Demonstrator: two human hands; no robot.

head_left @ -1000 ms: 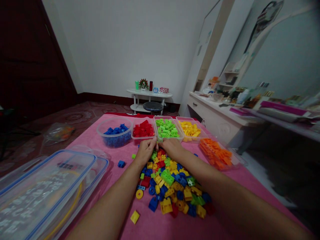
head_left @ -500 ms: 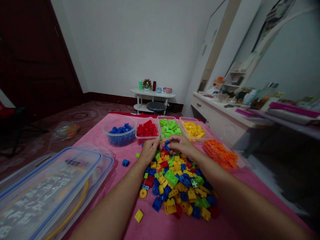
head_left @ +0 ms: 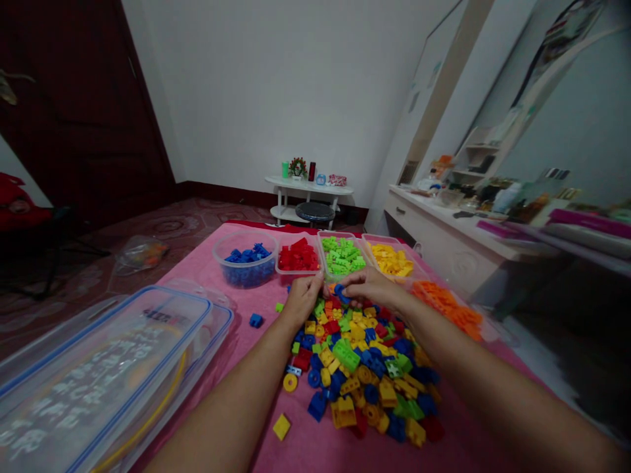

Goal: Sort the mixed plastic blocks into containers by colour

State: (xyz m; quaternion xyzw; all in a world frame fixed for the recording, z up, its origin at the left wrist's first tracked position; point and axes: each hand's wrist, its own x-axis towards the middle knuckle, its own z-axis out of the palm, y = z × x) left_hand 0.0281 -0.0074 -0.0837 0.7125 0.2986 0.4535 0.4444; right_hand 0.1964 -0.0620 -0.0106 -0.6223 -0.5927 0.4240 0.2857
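Over the far end of a mixed pile of toy building blocks [head_left: 355, 358], my right hand [head_left: 372, 287] pinches a round blue block [head_left: 340, 293] between thumb and fingers. My left hand [head_left: 303, 299] is close beside it on the left, its fingers curled together; what they hold, if anything, is hidden. Just beyond the hands stand clear tubs sorted by colour: a round tub of blue blocks [head_left: 246, 265], then tubs of red blocks [head_left: 298, 256], green blocks [head_left: 344, 255] and yellow blocks [head_left: 390, 260]. Orange blocks [head_left: 446, 307] fill a tub beyond my right forearm.
Large clear lidded boxes [head_left: 118, 368] lie at the left of the pink cloth [head_left: 231, 387]. A stray blue block [head_left: 256, 320] and a yellow block [head_left: 281, 427] sit left of the pile. A cluttered dresser [head_left: 444, 223] stands at the right, a low white table [head_left: 308, 186] by the wall.
The view has turned slightly left, so everything sits further right in the picture. Both hands stay over the pile's far end, the blue block still in my right fingers.
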